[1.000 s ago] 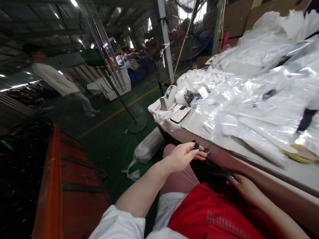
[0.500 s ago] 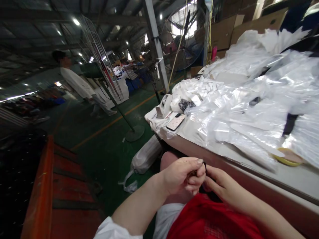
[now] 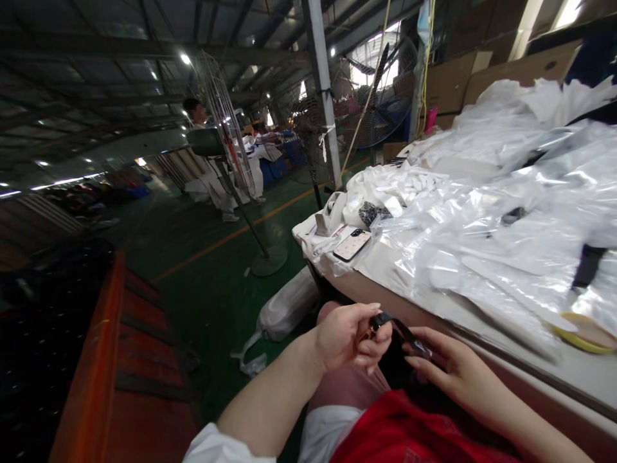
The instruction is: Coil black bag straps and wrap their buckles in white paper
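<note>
The hands draw apart, so a narrow, glossy black strap (image 3: 403, 329) now spans them above the lap, beside the white-topped table (image 3: 378, 262). The left hand (image 3: 351, 342) pinches one end and a small gold-coloured metal fitting (image 3: 369, 333); the right hand (image 3: 446, 363) grasps farther along. Earlier, the hands nearly met.

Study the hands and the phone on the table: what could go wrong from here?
The black strap could slip and drop, since the left hand and right hand hold it clear of the table. The phone lies near the table's edge, so a bump might knock it down.
</note>
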`<state>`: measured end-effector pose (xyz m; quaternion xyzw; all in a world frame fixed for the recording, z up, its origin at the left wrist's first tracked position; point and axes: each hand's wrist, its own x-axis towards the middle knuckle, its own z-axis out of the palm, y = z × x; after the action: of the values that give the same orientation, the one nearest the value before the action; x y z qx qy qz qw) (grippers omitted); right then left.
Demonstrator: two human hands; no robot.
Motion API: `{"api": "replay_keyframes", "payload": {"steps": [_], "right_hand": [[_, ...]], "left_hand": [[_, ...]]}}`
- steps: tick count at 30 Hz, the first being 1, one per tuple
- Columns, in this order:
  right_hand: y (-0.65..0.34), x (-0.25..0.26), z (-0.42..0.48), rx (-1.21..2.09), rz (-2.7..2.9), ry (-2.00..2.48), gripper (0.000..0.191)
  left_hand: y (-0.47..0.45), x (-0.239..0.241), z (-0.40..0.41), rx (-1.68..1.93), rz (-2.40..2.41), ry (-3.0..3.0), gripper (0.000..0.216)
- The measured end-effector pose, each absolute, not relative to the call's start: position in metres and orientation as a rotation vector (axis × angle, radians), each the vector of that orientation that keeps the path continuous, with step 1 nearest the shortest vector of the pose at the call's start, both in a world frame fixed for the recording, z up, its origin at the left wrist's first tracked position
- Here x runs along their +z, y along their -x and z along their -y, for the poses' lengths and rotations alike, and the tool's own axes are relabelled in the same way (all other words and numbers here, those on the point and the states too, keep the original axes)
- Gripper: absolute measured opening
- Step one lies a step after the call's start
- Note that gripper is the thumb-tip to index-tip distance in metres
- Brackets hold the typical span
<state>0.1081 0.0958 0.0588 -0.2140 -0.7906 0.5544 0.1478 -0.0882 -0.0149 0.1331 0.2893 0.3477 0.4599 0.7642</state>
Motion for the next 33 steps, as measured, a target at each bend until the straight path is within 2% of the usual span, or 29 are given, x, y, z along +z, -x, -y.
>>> {"api": "replay_keyframes", "payload": {"steps": [4, 9, 13, 16, 20, 22, 24, 27, 30, 33], "right_hand": [[-0.111, 0.050, -0.098, 1.416, 2.488, 0.675, 0.035], [-0.117, 0.049, -0.101, 0.687, 2.687, 0.545, 0.035], [-0.115, 0.057, -0.096, 0.473, 2.577, 0.461, 0.040], [-0.109, 0.070, -0.089, 0.680, 2.507, 0.478, 0.041], [-0.104, 0.078, -0.086, 1.243, 2.410, 0.582, 0.046], [-0.103, 0.077, -0.086, 1.448, 2.323, 0.668, 0.049], [-0.102, 0.077, -0.088, 1.534, 2.258, 0.705, 0.048], [-0.099, 0.080, -0.091, 1.564, 2.209, 0.664, 0.047], [-0.097, 0.078, -0.094, 1.777, 2.073, 0.655, 0.053], [-0.103, 0.066, -0.098, 1.927, 1.872, 0.637, 0.066]], "left_hand": [[0.087, 0.131, 0.016, 0.966, -0.861, -0.680, 0.042], [0.084, 0.134, 0.018, 0.926, -1.025, -0.759, 0.040], [0.080, 0.135, 0.018, 0.839, -1.074, -0.818, 0.042], [0.075, 0.134, 0.017, 0.786, -1.153, -0.924, 0.043], [0.072, 0.132, 0.016, 0.840, -1.746, -1.378, 0.030], [0.075, 0.131, 0.015, 0.815, -1.860, -1.565, 0.025], [0.078, 0.127, 0.015, 0.728, -1.736, -1.568, 0.031], [0.080, 0.117, 0.012, 0.641, -1.339, -1.219, 0.046], [0.077, 0.109, 0.008, 0.772, -0.902, -0.842, 0.046], [0.073, 0.110, 0.005, 0.917, -0.665, -0.691, 0.043]]}}
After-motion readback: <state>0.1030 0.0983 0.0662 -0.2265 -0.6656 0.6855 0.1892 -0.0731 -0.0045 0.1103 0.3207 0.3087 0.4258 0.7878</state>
